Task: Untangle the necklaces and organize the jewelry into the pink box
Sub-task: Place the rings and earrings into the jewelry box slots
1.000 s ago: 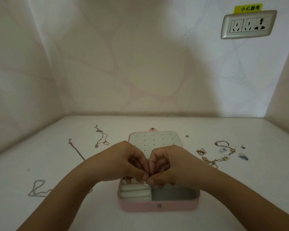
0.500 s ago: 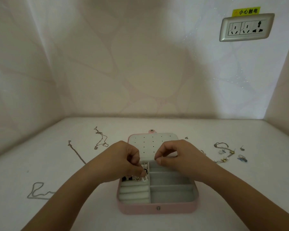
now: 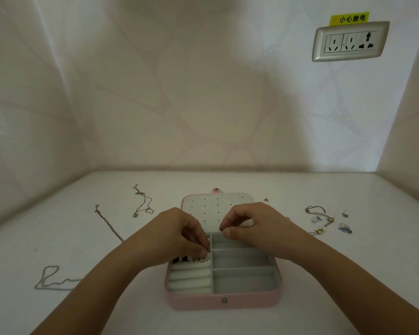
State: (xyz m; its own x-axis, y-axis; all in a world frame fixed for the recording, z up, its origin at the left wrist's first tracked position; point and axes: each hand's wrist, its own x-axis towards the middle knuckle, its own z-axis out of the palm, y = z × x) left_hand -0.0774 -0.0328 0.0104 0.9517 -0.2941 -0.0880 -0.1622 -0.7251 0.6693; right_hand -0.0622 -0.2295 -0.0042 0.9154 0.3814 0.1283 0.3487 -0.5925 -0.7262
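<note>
Fingers (image 3: 200, 241) of the left hand (image 3: 177, 235) are curled and pinch a small shiny piece (image 3: 208, 249). It is too small to say if it is a ring or an earring. The piece sits right at the fingertips, over the back left part of the pink box (image 3: 223, 303), at the far end of the soft white rolls (image 3: 189, 279). A short row of other small pieces (image 3: 198, 259) is tucked into a groove just in front of it. That row runs left to right, so the free spot looks to be at its right end, beside the middle wall. The left hand is the nearer one, and I think it only needs to press down. The right hand (image 3: 254, 228) hangs over the back right part of the box. Its thumb and first finger are curled tip to tip, with nothing I can see between them. Loose necklaces (image 3: 142, 201) lie on the left side of the table (image 3: 348, 274), and a heap of jewelry (image 3: 319, 217) waits on the right side.
</note>
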